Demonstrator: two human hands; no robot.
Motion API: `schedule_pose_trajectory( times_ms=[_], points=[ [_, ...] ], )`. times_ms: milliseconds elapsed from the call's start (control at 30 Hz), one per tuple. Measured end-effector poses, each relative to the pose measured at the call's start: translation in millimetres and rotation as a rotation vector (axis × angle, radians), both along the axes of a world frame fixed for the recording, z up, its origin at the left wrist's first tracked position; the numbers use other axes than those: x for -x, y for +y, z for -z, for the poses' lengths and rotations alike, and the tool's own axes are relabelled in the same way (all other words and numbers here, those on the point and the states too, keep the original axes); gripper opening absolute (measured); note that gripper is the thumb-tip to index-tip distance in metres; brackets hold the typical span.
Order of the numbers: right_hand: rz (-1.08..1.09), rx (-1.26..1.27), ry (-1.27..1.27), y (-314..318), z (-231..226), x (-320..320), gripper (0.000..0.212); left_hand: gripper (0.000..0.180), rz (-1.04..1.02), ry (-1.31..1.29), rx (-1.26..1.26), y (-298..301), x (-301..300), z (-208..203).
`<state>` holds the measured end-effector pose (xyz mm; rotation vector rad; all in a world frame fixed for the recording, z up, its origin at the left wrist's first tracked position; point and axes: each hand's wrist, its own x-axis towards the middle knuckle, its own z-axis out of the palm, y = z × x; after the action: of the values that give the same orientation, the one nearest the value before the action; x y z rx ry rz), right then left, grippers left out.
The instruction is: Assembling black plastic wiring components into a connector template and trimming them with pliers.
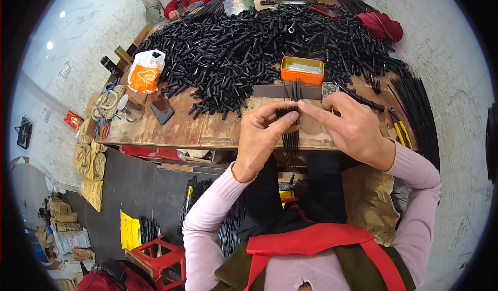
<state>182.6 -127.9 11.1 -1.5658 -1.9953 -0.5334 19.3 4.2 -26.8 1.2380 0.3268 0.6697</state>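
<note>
Over the near edge of the table, my left hand grips a fanned bundle of thin black rods between thumb and fingers. The rods stand roughly lengthwise, their lower ends hanging past the edge. My right hand is closed, with its fingertips meeting the bundle beside my left thumb. Whatever those fingertips pinch is too small to make out. Just beyond the hands lies a long grey bar, and behind it an orange tin holds thin pale pieces. A small box of tiny metal parts sits near my right hand.
A large heap of black tubular parts covers the table's far side. Yellow-handled pliers and long black rods lie at right. A phone, mug and orange-white bag are at left. People sit opposite.
</note>
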Motion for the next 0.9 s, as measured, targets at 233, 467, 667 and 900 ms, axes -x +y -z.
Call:
schedule_pose_trajectory(
  times_ms=[233, 467, 667, 900],
  points=[
    [-0.016, -0.046, -0.06, -2, 9, 0, 0.055, 0.023, 0.006, -0.003, -0.011, -5, 1, 0],
    [-0.138, -0.165, -0.187, 2, -1, -10, 0.045, 0.024, 0.082, 0.044, -0.01, -2, 6, -3],
    [-0.188, -0.171, -0.178, 6, -6, -3, 0.041, 0.026, 0.094, 0.088, -0.016, -2, 5, -2],
    [-0.091, -0.049, -0.116, -17, -4, -16, 0.046, 0.026, 0.063, 0.026, 0.039, -3, 6, -3]
  ],
)
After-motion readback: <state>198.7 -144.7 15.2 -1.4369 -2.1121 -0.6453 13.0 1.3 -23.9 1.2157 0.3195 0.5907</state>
